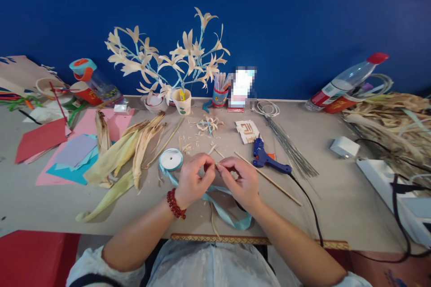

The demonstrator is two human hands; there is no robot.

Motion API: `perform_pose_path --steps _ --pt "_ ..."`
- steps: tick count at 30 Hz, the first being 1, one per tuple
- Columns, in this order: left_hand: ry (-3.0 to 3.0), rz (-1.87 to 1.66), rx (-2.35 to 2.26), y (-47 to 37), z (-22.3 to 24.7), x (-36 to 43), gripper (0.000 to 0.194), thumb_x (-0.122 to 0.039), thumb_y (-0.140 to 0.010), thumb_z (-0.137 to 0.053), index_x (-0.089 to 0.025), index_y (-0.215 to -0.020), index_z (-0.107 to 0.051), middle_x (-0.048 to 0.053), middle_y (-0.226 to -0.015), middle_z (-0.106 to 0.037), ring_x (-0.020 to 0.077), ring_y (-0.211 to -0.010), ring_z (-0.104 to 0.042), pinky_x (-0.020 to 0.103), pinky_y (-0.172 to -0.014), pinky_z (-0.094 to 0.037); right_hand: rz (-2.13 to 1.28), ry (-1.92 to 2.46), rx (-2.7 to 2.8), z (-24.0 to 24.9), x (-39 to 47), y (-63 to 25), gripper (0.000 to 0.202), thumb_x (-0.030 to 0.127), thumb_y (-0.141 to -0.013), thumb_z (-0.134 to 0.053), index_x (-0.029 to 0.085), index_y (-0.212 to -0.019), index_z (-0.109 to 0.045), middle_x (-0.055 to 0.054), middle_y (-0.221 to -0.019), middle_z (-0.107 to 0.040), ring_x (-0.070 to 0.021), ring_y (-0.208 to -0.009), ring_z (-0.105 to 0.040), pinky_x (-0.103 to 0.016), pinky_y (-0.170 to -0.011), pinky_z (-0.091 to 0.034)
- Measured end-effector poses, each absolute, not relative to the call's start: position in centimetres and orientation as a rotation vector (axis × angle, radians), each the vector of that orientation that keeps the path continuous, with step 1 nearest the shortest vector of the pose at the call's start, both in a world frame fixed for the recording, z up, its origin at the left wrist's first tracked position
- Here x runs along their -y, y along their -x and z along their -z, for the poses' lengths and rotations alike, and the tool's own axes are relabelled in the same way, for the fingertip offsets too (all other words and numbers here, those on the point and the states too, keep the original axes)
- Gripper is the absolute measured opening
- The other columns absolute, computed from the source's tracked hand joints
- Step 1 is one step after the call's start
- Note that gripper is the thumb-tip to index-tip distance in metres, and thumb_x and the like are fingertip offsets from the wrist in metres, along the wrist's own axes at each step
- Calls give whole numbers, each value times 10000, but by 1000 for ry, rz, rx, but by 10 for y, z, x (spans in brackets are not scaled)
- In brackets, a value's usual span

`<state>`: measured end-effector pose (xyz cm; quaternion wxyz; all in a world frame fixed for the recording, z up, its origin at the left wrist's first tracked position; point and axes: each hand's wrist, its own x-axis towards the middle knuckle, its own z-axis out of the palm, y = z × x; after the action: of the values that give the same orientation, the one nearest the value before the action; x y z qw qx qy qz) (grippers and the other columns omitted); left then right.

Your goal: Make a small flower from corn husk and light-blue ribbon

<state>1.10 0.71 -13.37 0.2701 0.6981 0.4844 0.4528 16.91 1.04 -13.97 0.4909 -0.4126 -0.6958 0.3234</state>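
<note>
My left hand [196,178] and my right hand [240,184] meet at the fingertips over the middle of the table. Both are pinched; whatever lies between the fingertips is too small to name. A spool of light blue ribbon [171,159] sits just left of my left hand, and its loose ribbon [224,215] runs beneath both hands toward the table's front edge. Right of my right hand lie a thin stick [279,188] and a blue glue gun [269,159], its nozzle by a folded piece of paper [247,131]. Beyond my hands lies a small pale husk flower [209,124].
Corn husks [136,152] and coloured paper [76,152] cover the left side. Husk flowers stand in a cup [182,102] at the back. Wires [292,148], a white adapter [345,147], a power strip [380,184] and a tilted bottle [343,83] are on the right. The glue gun's cord [308,199] crosses the front right.
</note>
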Motion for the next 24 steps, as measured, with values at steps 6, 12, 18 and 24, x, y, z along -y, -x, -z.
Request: perform_pose_path --steps 6,12,18,24 --pt "-1790 -1304 -1393 -3 138 -13 113 -154 -842 -487 -187 -779 -574 3 -697 -594 145 -669 -560 269 -646 -435 -798 1051 1559 139 -14 -174 82 208 -871 -585 202 -802 -629 -25 -721 -644 -157 -629 -597 -274 -606 -488" --pt "-1940 -1275 -1246 -12 135 -9 71 -158 -831 -529 -192 -815 -589 22 -756 -626 157 -721 -578 287 -685 -458 -778 999 1724 140 -13 -171 76 186 -862 -582 207 -801 -621 -18 -751 -667 -150 -660 -608 -266 -627 -483" --pt "-1991 -1301 -1417 -4 140 -14 89 -147 -801 -530 -200 -736 -556 5 -684 -597 156 -664 -555 288 -658 -443 -719 1036 1667 140 -14 -175 87 191 -857 -571 213 -778 -601 -17 -715 -639 -159 -638 -592 -282 -627 -484" --pt "-1954 -1233 -1300 -7 132 -10 39 -185 -821 -538 -194 -831 -575 19 -747 -620 162 -711 -579 288 -683 -459 -731 1026 1685 141 -14 -174 80 184 -861 -577 218 -796 -609 -16 -736 -660 -156 -648 -601 -278 -624 -483"
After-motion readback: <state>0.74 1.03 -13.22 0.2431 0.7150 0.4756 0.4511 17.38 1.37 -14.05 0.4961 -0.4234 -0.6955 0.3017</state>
